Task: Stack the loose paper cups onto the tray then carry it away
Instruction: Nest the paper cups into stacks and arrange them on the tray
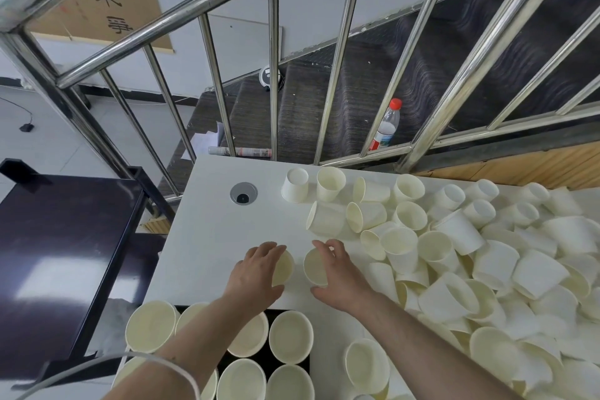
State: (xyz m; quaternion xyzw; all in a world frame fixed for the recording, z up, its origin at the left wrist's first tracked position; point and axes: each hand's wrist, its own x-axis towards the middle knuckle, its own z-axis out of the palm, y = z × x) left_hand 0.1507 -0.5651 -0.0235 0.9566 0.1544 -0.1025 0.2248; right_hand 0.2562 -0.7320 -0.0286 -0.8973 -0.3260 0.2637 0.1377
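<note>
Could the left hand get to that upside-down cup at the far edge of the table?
Probably yes. The left hand already grips a cup, but bare white table lies between it and the upside-down cup, with nothing in the way.

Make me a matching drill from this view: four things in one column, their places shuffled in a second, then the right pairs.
Things:
1. water bottle
2. tray
3. left hand
4. upside-down cup

Places:
A. far side of the white table, beside an upright cup
B. near edge of the table, filled with cup stacks
C. behind the railing, on the stairs
D. on a cup lying on the table

Pairs: 1-C, 2-B, 3-D, 4-A
</note>
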